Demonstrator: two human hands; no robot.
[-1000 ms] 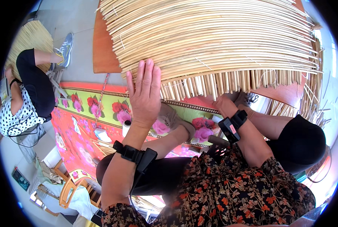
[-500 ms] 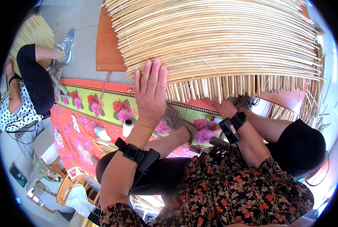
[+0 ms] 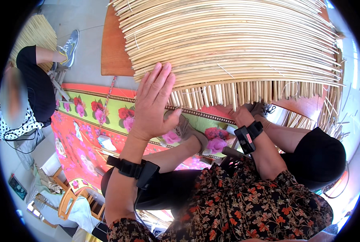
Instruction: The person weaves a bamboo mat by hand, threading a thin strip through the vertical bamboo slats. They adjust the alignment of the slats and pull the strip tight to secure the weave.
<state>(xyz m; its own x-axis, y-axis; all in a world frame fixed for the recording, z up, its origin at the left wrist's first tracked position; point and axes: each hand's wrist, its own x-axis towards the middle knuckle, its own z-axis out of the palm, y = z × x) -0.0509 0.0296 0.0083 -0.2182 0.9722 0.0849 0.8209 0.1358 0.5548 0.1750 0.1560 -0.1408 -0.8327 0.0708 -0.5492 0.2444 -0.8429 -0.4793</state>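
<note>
Reed mat [image 3: 228,44] fills the top of the view, made of many thin pale sticks lying side by side in long curved rows. It rests on a brown wooden board [image 3: 113,52], and its cut ends hang over the near edge like a fringe.

The left hand [image 3: 153,103] is flat and open, fingers stretched out and close together. Its fingertips press on the near edge of the mat, and it grips nothing. A black band with a small box [image 3: 137,169] sits on that arm.

The right hand [image 3: 240,115] is tucked under the fringe of stick ends (only its back and wrist show), so I cannot tell if it is open or closed. It has a black band [image 3: 248,135] on the wrist too.

Below the mat lies a bright cloth [image 3: 91,121] with red and pink flowers on green and red. The person's feet in brownish shoes [image 3: 190,131] rest on it, just under the left hand. The person wears a dark top with orange flowers [image 3: 244,201].

Far to the left, well apart from the mat, another person sits in a black and spotted top [image 3: 30,92], with a grey shoe [image 3: 69,46] on the floor.
</note>
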